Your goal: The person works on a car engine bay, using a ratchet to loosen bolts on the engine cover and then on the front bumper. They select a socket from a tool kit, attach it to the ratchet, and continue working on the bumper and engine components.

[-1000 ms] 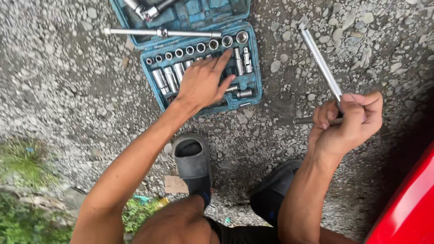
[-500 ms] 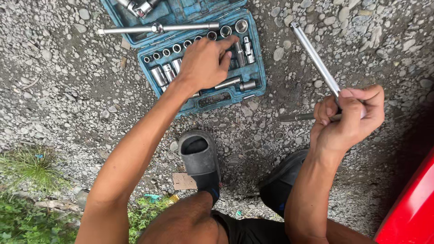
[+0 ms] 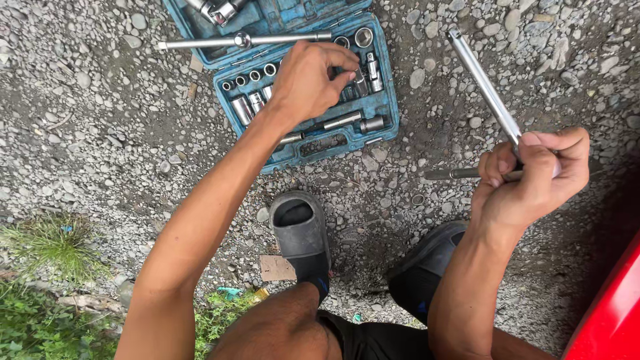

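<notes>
1. Socket set case (image 3: pixel 383 110), blue and lying open on the gravel (image 3: pixel 100 133): the left hand (image 3: pixel 310 80) reaches in, fingers curled, pinching at the sockets.
2. The right hand (image 3: pixel 533 177) is fisted round one long chrome handle (image 3: pixel 483 90).
3. Two dark slippers (image 3: pixel 300 233) below.

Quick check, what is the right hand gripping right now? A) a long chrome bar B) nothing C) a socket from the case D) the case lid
A: the right hand is closed around a long chrome bar, while the left hand reaches into the blue case.
</notes>
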